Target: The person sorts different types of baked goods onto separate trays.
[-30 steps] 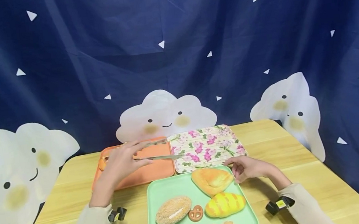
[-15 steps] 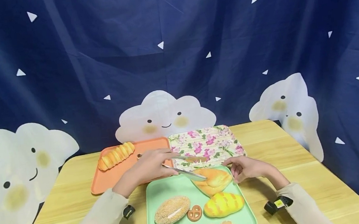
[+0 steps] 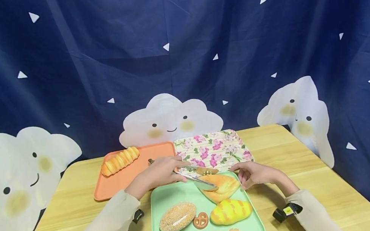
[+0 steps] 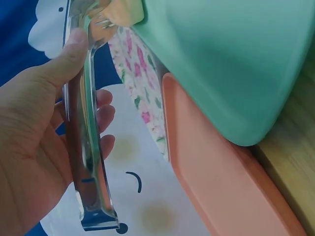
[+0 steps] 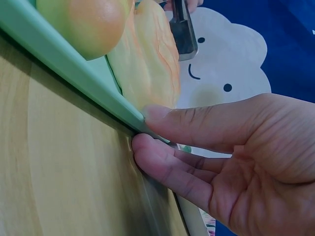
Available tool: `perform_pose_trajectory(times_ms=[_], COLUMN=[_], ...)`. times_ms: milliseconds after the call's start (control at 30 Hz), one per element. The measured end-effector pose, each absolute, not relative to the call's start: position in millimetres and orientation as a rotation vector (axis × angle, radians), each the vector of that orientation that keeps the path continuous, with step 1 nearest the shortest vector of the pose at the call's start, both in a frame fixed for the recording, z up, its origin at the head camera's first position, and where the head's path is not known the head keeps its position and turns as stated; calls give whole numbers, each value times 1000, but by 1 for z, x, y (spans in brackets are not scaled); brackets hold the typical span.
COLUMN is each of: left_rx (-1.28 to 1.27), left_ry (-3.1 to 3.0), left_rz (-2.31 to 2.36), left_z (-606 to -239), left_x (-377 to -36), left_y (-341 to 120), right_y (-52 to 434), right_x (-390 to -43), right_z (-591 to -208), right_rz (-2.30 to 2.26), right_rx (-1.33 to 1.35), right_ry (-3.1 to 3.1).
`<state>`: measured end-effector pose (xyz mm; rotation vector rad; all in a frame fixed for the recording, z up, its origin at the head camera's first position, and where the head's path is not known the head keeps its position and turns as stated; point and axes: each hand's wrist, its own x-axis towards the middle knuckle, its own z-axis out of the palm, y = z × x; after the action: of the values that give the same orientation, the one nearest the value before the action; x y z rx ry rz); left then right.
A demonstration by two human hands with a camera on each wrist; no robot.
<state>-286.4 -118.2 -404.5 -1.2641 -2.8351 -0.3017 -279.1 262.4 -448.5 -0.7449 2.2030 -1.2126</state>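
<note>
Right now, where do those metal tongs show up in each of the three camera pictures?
Head view: the tongs sit centre frame, held by the left hand, tips at the triangular bun.
Left wrist view: tongs run up the left side.
Right wrist view: only their tip shows, top centre.
Shared landmark: the green tray.

The left hand [image 3: 159,173], gripping the metal tongs [image 3: 197,177], moves from over the orange tray [image 3: 124,181] on the far left to the far right corner of the green tray [image 3: 167,197]. The tongs' tips now close around the triangular bun [image 3: 224,187], having hung above the orange tray a second ago. The long striped bread [image 3: 119,161], hidden behind that hand before, now shows on the orange tray.
</note>
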Motion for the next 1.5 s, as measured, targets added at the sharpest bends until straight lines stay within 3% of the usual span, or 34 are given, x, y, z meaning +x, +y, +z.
perform_pose_trajectory(times_ms=[600, 1500], left_rx=[-1298, -1240], left_ry=[-2645, -2509], left_rz=[-47, -304], left_z=[-413, -411], left_x=[-282, -267], left_y=[-108, -120], right_y=[265, 265], right_x=[-279, -281], right_z=[-450, -453], right_rz=[-1228, -1198], right_rx=[-753, -780], right_ry=[2191, 2223])
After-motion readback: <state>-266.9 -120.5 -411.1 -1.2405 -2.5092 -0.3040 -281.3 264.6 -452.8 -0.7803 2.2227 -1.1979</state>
